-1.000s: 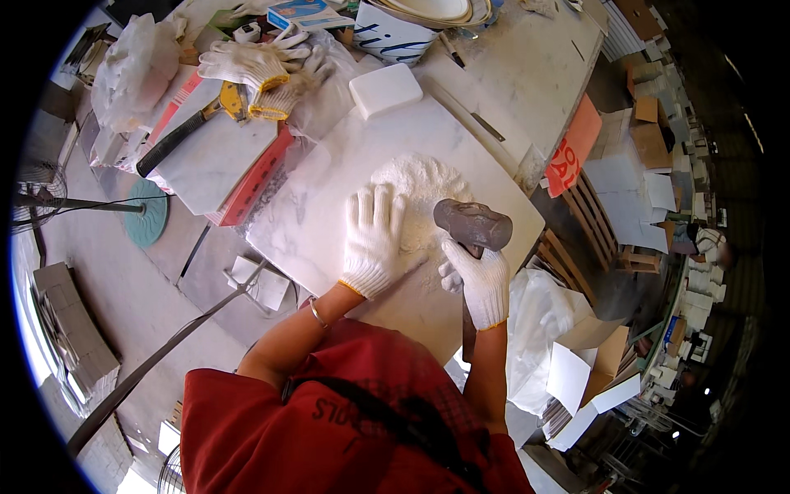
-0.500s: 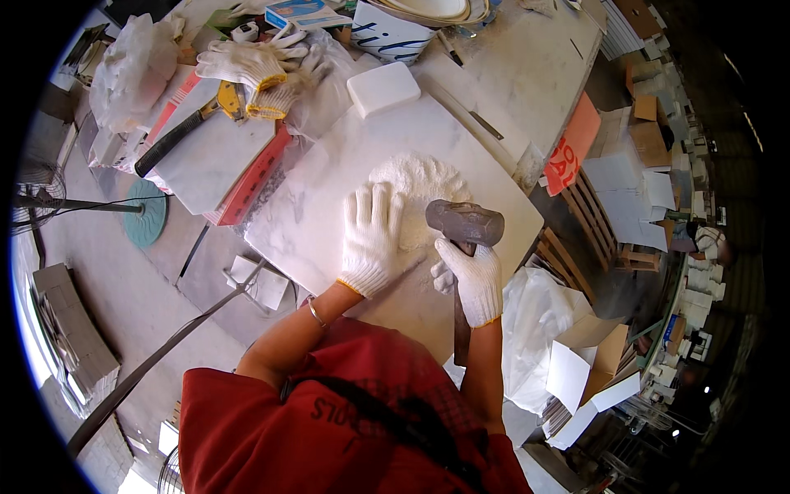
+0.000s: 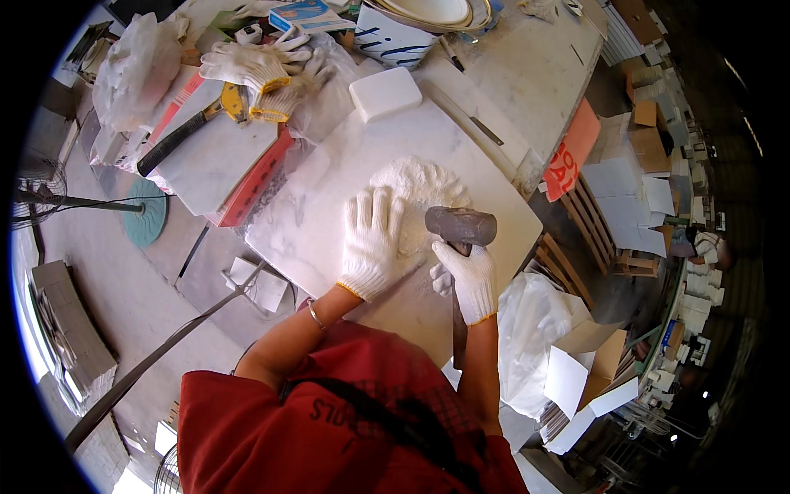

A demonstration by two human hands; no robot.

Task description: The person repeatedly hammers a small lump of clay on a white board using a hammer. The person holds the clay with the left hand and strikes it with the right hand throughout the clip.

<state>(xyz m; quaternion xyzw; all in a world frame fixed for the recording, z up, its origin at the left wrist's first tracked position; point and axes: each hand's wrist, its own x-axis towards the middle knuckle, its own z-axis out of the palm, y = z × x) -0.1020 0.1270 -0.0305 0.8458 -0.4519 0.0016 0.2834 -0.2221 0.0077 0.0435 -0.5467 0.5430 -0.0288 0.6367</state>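
My right hand [image 3: 468,282], in a white knitted glove, is wrapped round the handle of a sledgehammer just below its dark, worn steel head [image 3: 461,226]. The handle runs down past my wrist. My left hand [image 3: 372,243], gloved the same way, lies flat with fingers stretched out on a pale marble slab [image 3: 304,185]. Its fingertips reach the left edge of a heap of white crushed powder [image 3: 420,183]. The hammer head stands over the near right side of that heap and hides part of it. Whether it touches the powder I cannot tell.
A white block [image 3: 384,94] sits at the slab's far edge. To the left, a yellow-and-black hammer-like tool [image 3: 193,128] and spare knitted gloves [image 3: 251,67] lie on a red-sided box [image 3: 251,185]. Beyond stands a white container [image 3: 393,39]. Open cardboard boxes [image 3: 588,370] and plastic sheeting [image 3: 535,337] are at right.
The hammer head and my right hand have shifted slightly down and left. My left hand stays flat in nearly the same place.
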